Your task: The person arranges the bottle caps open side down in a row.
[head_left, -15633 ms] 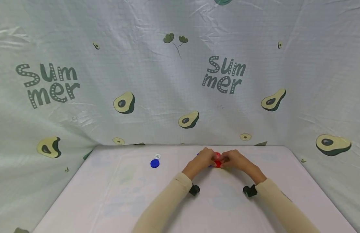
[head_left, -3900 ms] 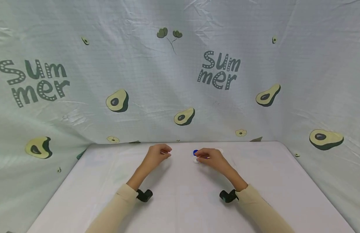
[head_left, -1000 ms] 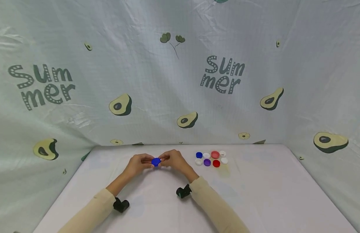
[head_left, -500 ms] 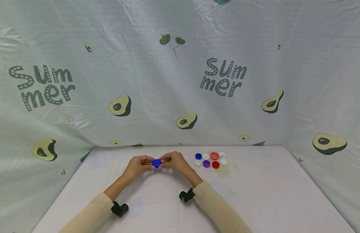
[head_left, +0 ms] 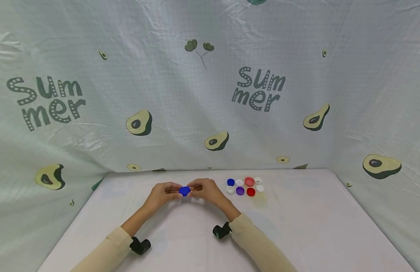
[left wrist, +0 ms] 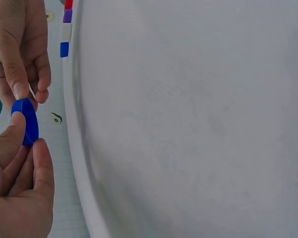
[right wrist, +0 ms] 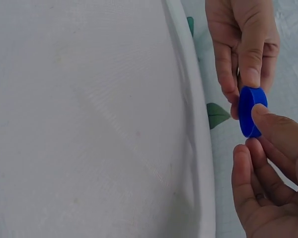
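A blue bottle cap (head_left: 184,191) is held in the air over the table, between both hands. My left hand (head_left: 161,195) pinches its left edge with thumb and fingers, and my right hand (head_left: 204,189) pinches the right edge. In the left wrist view the blue cap (left wrist: 26,121) stands on edge, the left thumb (left wrist: 11,136) on its near side. Its hollow inside faces the camera in the right wrist view, where the right thumb (right wrist: 273,124) lies against the blue rim (right wrist: 257,95).
Right of the hands, caps lie in two short rows: a small blue cap (head_left: 231,182), a purple cap (head_left: 240,190), a light red cap (head_left: 249,181), a dark red cap (head_left: 251,192) and several white ones. A printed curtain (head_left: 182,94) hangs behind the white table (head_left: 298,219).
Earlier both hands were at the red caps while a blue and a white cap lay farther left. Later the hands were apart. Over the last second, the held blue cap has shifted slightly right.
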Motion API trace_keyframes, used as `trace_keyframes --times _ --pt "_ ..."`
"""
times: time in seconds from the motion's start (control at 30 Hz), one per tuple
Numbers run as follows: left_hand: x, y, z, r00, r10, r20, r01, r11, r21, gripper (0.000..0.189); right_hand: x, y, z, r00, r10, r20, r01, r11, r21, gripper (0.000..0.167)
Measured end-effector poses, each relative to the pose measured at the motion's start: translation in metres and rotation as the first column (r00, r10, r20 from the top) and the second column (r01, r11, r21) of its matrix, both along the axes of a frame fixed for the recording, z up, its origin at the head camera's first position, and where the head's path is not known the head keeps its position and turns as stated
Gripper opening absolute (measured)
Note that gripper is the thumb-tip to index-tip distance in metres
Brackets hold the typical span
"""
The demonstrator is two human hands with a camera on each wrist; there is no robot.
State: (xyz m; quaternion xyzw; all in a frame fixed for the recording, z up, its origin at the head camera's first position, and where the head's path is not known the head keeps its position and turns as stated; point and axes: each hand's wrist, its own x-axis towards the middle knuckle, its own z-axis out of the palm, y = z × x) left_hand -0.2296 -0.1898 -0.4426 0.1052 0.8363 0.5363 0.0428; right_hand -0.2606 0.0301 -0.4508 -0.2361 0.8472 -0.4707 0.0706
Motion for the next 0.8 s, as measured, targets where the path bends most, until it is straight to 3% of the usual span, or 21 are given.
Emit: trace_keyframes --times 0.33,0.63,0.8 --pt "0.001 0.004 0.003 1.000 0.000 0.015 -0.001 0.999 0.045 0.029 0.004 0.005 -0.001 0.994 0.001 -0.108 -0.011 0.996 -0.089 0.020" --pt "0.004 0.011 0.005 0.999 -0.014 0.042 0.007 0.986 0.169 0.023 0.009 0.009 -0.001 0.985 -0.014 -0.171 -0.013 0.988 -0.153 0.015" --pt "0.003 0.014 0.004 0.999 -0.030 0.040 0.022 0.981 0.190 0.019 0.011 0.011 0.000 0.977 -0.015 -0.214 -0.019 0.987 -0.157 0.012"
